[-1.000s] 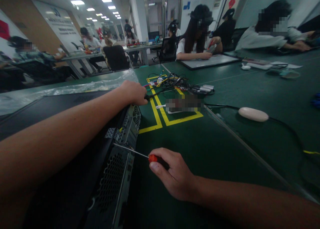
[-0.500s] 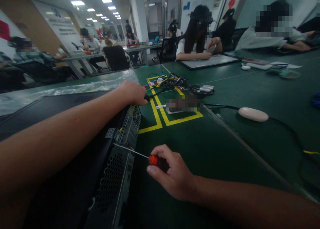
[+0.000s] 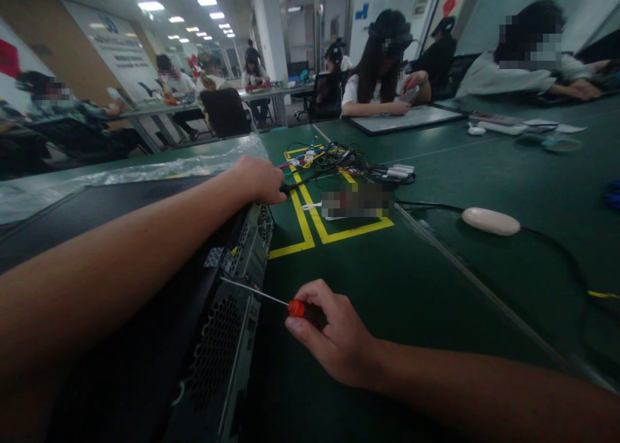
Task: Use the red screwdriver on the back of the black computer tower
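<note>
A black desktop computer case (image 3: 159, 339) lies on its side at the left, its vented rear panel facing right. My left hand (image 3: 259, 179) reaches across it and is closed over the far rear corner; most of its fingertips are hidden. My right hand (image 3: 339, 336) is wrapped round a screwdriver (image 3: 295, 309) with a red and dark handle. The long thin shaft points left, and its tip meets the edge of the rear panel near a small label (image 3: 213, 257). I cannot make out a screw at the tip.
A tangle of cables (image 3: 339, 159) lies beyond the case on yellow floor-style tape (image 3: 305, 223). Clear plastic wrap (image 3: 203, 162) sits behind the case. A white inline switch (image 3: 490, 221) on a black cord lies right. Other people sit at the green table (image 3: 436, 301) and behind.
The screwdriver handle and my right-hand fingers have turned very slightly; the tip stays at the same place. My left hand and the case have not moved.
</note>
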A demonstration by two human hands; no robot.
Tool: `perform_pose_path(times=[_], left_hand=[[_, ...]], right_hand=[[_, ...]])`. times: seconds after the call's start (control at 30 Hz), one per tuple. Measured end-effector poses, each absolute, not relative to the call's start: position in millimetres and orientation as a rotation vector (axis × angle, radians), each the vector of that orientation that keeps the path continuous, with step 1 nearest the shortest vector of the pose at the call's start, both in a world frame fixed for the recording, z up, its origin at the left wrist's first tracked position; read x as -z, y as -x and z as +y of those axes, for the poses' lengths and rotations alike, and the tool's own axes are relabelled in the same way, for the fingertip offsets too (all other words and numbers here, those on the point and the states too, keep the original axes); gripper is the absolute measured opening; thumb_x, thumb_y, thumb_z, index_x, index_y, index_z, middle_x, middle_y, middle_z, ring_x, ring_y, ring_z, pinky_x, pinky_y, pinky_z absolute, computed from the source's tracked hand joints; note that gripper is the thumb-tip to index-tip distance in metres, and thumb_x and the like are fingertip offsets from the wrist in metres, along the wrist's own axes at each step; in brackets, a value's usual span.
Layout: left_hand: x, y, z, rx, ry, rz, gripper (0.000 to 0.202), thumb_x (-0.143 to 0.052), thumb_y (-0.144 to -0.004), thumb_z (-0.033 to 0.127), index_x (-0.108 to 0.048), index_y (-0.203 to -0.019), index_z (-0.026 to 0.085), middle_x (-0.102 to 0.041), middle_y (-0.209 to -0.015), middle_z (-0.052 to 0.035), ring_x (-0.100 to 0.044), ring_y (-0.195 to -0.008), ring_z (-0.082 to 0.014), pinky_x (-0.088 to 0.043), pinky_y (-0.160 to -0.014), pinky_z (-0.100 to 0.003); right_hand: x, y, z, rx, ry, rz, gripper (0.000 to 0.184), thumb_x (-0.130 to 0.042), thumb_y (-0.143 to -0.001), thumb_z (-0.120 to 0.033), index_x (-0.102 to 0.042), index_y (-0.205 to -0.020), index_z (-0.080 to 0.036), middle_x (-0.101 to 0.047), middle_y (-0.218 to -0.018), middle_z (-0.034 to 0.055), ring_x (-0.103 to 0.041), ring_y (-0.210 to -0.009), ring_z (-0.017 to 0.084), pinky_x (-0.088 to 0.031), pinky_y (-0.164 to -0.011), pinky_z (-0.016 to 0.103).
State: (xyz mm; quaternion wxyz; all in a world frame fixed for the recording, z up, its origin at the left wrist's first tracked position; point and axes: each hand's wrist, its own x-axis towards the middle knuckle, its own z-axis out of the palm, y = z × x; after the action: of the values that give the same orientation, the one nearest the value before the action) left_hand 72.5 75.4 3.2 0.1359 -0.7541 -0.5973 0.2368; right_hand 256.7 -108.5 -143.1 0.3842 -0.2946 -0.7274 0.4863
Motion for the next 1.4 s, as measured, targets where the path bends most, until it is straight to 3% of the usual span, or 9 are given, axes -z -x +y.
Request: perform_pose_path(times=[0.17, 0.4, 0.6, 0.83, 0.93, 1.07, 1.23, 1.4], left_hand=[[-2.3, -71.0, 77.7, -0.667, 2.191, -1.761, 0.060, -0.053, -0.091, 0.061, -0.073, -0.138, 0.028, -0.073, -0.139, -0.0149, -0.067, -0.125, -0.0381, -0.052, -0.101, -0.048], [-3.1, -72.6, 75.3, -0.676, 2.186, -1.725, 0.061, -0.051, -0.092, 0.056, -0.074, -0.137, 0.023, -0.075, -0.134, -0.0193, -0.068, -0.120, -0.0409, -0.054, -0.098, -0.053], [-4.0, -74.1, 72.8, -0.680, 2.161, -1.738, 0.057, -0.052, -0.092, 0.058, -0.075, -0.135, 0.028, -0.075, -0.135, -0.0148, -0.068, -0.123, -0.0373, -0.054, -0.098, -0.047], [-3.4, -73.3, 74.2, -0.686, 2.181, -1.718, 0.060, -0.050, -0.092, 0.056, -0.075, -0.135, 0.021, -0.074, -0.134, -0.0197, -0.068, -0.122, -0.0409, -0.054, -0.098, -0.052], [-2.0, -71.7, 75.5, -0.670, 2.176, -1.721, 0.060, -0.051, -0.092, 0.057, -0.075, -0.136, 0.024, -0.075, -0.133, -0.0173, -0.068, -0.122, -0.0397, -0.053, -0.099, -0.051], [-1.0, -70.9, 75.4, -0.653, 2.184, -1.709, 0.059, -0.050, -0.092, 0.057, -0.076, -0.134, 0.023, -0.075, -0.133, -0.0182, -0.069, -0.122, -0.0395, -0.054, -0.098, -0.050], [-1.6, -71.8, 74.6, -0.652, 2.187, -1.719, 0.059, -0.051, -0.092, 0.057, -0.075, -0.134, 0.022, -0.074, -0.136, -0.0188, -0.068, -0.123, -0.0407, -0.054, -0.099, -0.051], [-3.0, -72.9, 75.1, -0.697, 2.176, -1.728, 0.060, -0.050, -0.094, 0.057, -0.074, -0.136, 0.022, -0.073, -0.137, -0.0183, -0.068, -0.123, -0.0390, -0.053, -0.100, -0.049]], right_hand=[[140.7, -256.6, -108.5, -1.231, 0.740, -1.848, 0.015, -0.067, -0.097, -0.032, -0.056, -0.099, -0.022, -0.058, -0.075, -0.0044, -0.053, -0.061, 0.012, -0.041, -0.059, 0.027], [141.4, -256.1, -108.0, -1.206, 0.737, -1.843, 0.014, -0.068, -0.096, -0.032, -0.058, -0.098, -0.022, -0.057, -0.074, -0.0046, -0.052, -0.060, 0.012, -0.040, -0.058, 0.026], [140.8, -256.9, -108.0, -1.168, 0.736, -1.851, 0.013, -0.067, -0.097, -0.034, -0.061, -0.098, -0.022, -0.058, -0.073, -0.0042, -0.053, -0.061, 0.013, -0.042, -0.060, 0.026], [139.8, -258.6, -106.4, -1.080, 0.695, -1.897, 0.011, -0.061, -0.101, -0.030, -0.066, -0.100, -0.020, -0.062, -0.080, -0.0014, -0.055, -0.067, 0.014, -0.044, -0.066, 0.028], [139.1, -257.8, -106.0, -1.088, 0.686, -1.911, 0.014, -0.058, -0.103, -0.030, -0.066, -0.100, -0.019, -0.062, -0.081, -0.0003, -0.056, -0.068, 0.014, -0.044, -0.067, 0.029], [138.6, -257.7, -106.7, -1.123, 0.698, -1.922, 0.015, -0.055, -0.104, -0.032, -0.065, -0.101, -0.020, -0.060, -0.078, -0.0014, -0.053, -0.065, 0.014, -0.043, -0.065, 0.029], [141.8, -258.3, -108.5, -1.173, 0.723, -1.897, 0.020, -0.067, -0.096, -0.032, -0.056, -0.108, -0.022, -0.059, -0.078, -0.0044, -0.052, -0.063, 0.013, -0.040, -0.061, 0.028], [145.2, -256.7, -108.4, -1.163, 0.745, -1.890, 0.019, -0.068, -0.096, -0.031, -0.053, -0.103, -0.023, -0.055, -0.074, -0.0060, -0.050, -0.059, 0.012, -0.037, -0.058, 0.027]])
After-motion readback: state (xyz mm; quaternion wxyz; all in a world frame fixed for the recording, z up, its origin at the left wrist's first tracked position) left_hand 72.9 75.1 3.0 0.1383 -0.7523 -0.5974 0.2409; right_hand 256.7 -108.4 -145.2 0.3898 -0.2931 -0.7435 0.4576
